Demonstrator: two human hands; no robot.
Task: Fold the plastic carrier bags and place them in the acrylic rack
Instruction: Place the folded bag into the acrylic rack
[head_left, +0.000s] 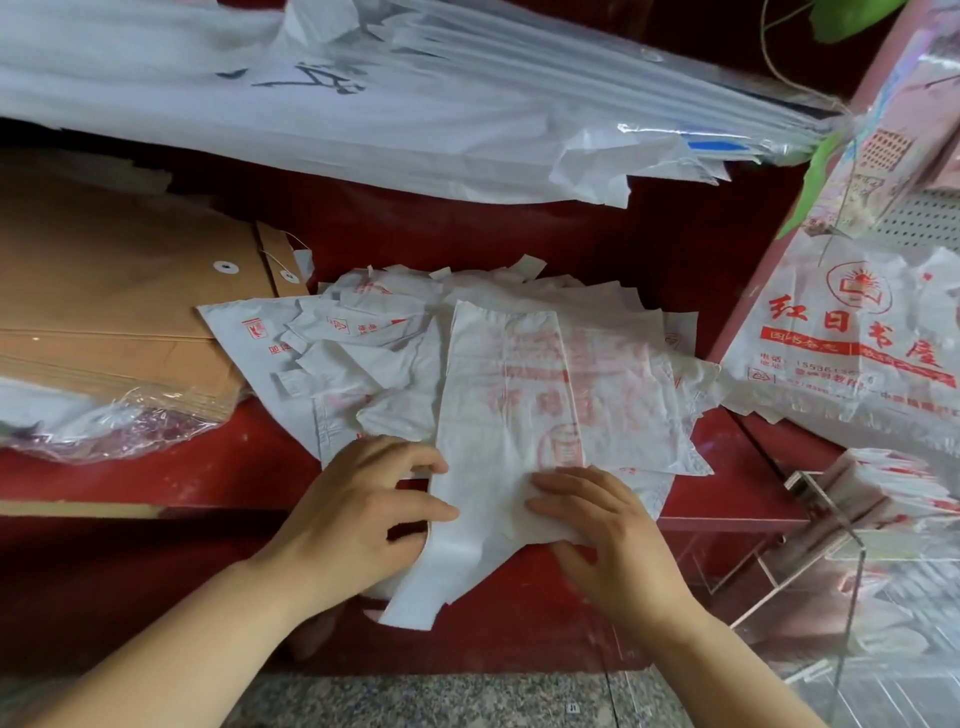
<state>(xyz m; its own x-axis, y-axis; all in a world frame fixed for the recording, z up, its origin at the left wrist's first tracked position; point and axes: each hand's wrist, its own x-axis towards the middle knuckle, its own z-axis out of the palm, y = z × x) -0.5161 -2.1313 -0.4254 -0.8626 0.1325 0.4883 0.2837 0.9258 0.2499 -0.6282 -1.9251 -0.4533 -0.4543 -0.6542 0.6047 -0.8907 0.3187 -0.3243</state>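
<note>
A white carrier bag (498, 415) with faded red print lies lengthwise on top of a loose pile of similar bags (343, 353) on a red shelf (156, 467). Its handle end hangs over the shelf's front edge. My left hand (363, 514) pinches the bag's left edge near the handles. My right hand (597, 530) presses down on and grips the bag's right side. The clear acrylic rack (810, 551) stands at the lower right and holds several folded bags (883, 483) in its upper slot.
Brown string-tie envelopes (119, 306) lie stacked at the left, with crinkled clear wrap (104, 421) in front of them. White sheets in plastic (363, 93) overhang from above. Printed bags (852, 343) hang at the right. A grey stone floor (441, 701) lies below.
</note>
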